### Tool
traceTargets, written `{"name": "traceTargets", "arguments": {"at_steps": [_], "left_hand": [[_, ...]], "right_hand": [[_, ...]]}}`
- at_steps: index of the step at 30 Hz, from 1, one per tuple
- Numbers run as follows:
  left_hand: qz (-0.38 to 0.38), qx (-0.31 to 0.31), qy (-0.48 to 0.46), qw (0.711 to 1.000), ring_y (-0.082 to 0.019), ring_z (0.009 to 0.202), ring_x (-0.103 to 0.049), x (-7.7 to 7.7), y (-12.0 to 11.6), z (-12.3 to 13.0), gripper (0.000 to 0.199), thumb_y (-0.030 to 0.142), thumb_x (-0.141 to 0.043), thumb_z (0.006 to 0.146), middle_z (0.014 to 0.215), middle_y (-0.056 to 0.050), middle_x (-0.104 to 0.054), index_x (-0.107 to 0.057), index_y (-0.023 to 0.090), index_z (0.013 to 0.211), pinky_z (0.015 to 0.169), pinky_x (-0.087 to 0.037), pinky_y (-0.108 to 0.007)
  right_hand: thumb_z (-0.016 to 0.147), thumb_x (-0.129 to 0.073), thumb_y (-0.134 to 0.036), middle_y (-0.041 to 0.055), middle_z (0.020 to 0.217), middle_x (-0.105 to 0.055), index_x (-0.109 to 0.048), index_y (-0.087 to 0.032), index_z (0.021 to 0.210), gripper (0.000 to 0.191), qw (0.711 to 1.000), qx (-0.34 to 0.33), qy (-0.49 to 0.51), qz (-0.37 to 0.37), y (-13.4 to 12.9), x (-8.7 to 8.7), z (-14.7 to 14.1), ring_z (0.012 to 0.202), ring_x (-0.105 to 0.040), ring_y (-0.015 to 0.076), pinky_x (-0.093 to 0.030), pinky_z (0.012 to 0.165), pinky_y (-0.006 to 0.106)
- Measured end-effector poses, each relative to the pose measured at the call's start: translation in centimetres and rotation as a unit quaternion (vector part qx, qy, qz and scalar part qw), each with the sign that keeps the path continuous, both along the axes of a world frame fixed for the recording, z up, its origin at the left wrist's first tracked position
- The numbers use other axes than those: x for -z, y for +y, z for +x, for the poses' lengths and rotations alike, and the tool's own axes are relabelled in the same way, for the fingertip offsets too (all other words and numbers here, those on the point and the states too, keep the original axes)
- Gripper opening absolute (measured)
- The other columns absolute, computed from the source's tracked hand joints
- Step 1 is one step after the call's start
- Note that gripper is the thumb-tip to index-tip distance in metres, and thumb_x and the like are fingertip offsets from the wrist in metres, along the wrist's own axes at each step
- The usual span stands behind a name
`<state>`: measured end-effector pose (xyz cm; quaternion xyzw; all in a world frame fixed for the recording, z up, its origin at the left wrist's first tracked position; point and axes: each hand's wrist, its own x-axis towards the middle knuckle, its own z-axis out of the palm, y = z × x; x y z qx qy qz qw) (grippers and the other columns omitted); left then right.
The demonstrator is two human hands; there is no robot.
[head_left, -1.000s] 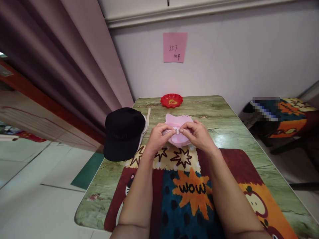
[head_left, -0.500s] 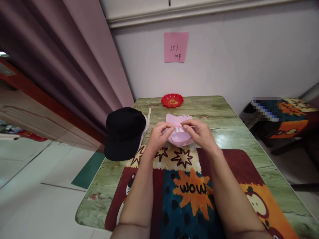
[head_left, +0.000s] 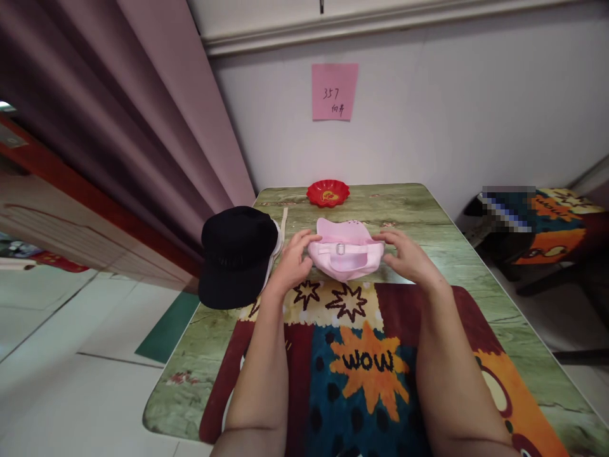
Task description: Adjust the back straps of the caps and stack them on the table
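Note:
A pink baseball cap (head_left: 349, 263) lies upside down on the table, its brim pointing toward the wall. Its back strap with a metal buckle (head_left: 340, 249) faces me. At the cap's left side is my left hand (head_left: 294, 259), thumb and fingers apart, fingertips at the cap's edge. On the opposite side my right hand (head_left: 406, 257) is likewise open, its fingertips at or just off the rim. Neither hand grips the cap. A black cap (head_left: 238, 254) rests left of my left hand, with a pale cap edge (head_left: 277, 244) partly hidden beneath it.
A red scalloped dish (head_left: 328, 193) stands behind the pink cap. The green wood-patterned table (head_left: 181, 374) carries a colourful mat (head_left: 368, 381) in front of me. A curtain (head_left: 157, 114) hangs at left, and a pink note (head_left: 335, 92) is stuck on the wall.
Both hands have let go of the strap and buckle at the cap's middle and moved outward to its sides. The pink cap stays in place, now more fully visible.

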<state>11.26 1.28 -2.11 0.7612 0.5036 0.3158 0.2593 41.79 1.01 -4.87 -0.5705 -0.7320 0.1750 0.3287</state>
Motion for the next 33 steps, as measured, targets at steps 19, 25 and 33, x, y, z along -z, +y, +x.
{"name": "traceTargets", "arguments": {"at_steps": [19, 25, 33], "left_hand": [[0.045, -0.166, -0.031, 0.985, -0.024, 0.093, -0.061, 3.6, 1.6, 2.0, 0.021, 0.030, -0.072, 0.077, 0.095, -0.005, -0.064, -0.056, 0.021, 0.089, 0.088, -0.048, -0.038], [0.055, -0.124, -0.015, 0.991, -0.028, 0.107, -0.062, 3.8, 1.7, 1.7, 0.023, 0.027, -0.073, 0.075, 0.107, -0.009, -0.066, -0.062, 0.021, 0.094, 0.097, -0.049, -0.042], [0.000, -0.010, -0.179, 0.984, -0.030, 0.129, -0.058, -0.4, 0.2, -0.6, 0.022, 0.041, -0.074, 0.081, 0.130, -0.012, -0.069, -0.071, 0.019, 0.079, 0.113, -0.041, -0.045]], "right_hand": [[0.079, -0.074, -0.041, 0.0108, 0.115, -0.073, -0.069, -0.023, 0.116, 0.042, 0.994, 0.077, -0.061, 0.042, 0.6, 0.0, -3.1, 0.102, -0.066, 0.0330, -0.049, 0.086, 0.045], [0.079, -0.074, -0.047, 0.0112, 0.103, -0.073, -0.070, -0.023, 0.107, 0.037, 0.992, 0.098, -0.074, 0.015, 0.8, 1.3, -2.5, 0.092, -0.067, 0.0312, -0.048, 0.076, 0.040], [0.074, -0.077, -0.038, 0.0041, 0.099, -0.075, -0.063, -0.023, 0.079, 0.021, 0.985, -0.037, 0.163, 0.042, -0.3, -2.8, -2.3, 0.095, -0.068, 0.0260, -0.049, 0.089, 0.040]]}}
